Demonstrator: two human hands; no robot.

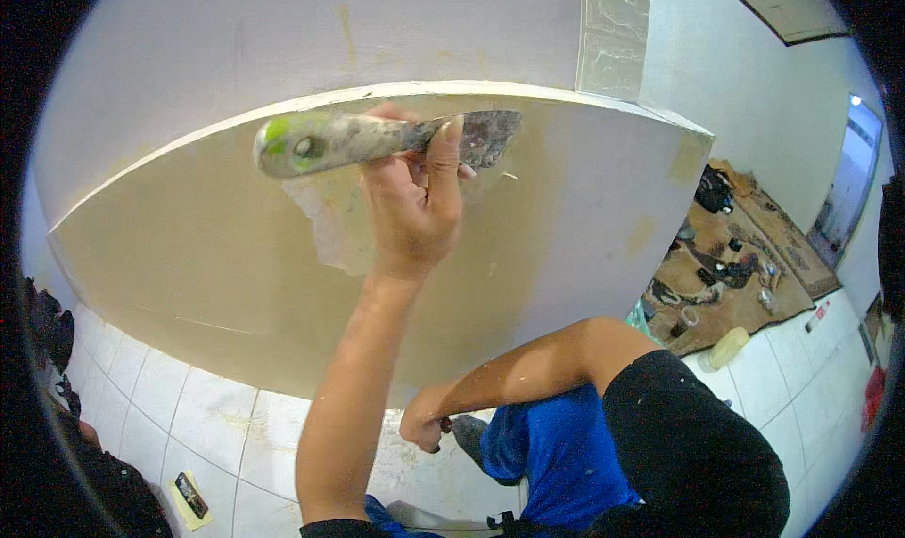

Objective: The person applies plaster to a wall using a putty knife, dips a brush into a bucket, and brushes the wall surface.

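My left hand [415, 185] is raised in front of a low wall panel [189, 265] and closed around a putty knife [363, 140]. The knife's pale, smeared handle has a green end pointing left. Its stained metal blade points right, with my thumb pressed near its base. Behind the hand, a pale patch [330, 222] with a ragged edge shows against the tan surface. Lower down, my right hand [422, 427] is curled closed near the panel's bottom edge. Something dark shows at its fingers, but I cannot make out what it is. A dark grey shape [468, 440] lies beside it.
A white ledge [396, 89] runs along the panel's top. At right, a brown rug [764, 302] holds scattered tools and dark items, with a yellowish container [728, 348] at its edge. A dark phone-like object [191, 495] lies on the white floor tiles [203, 397] at left.
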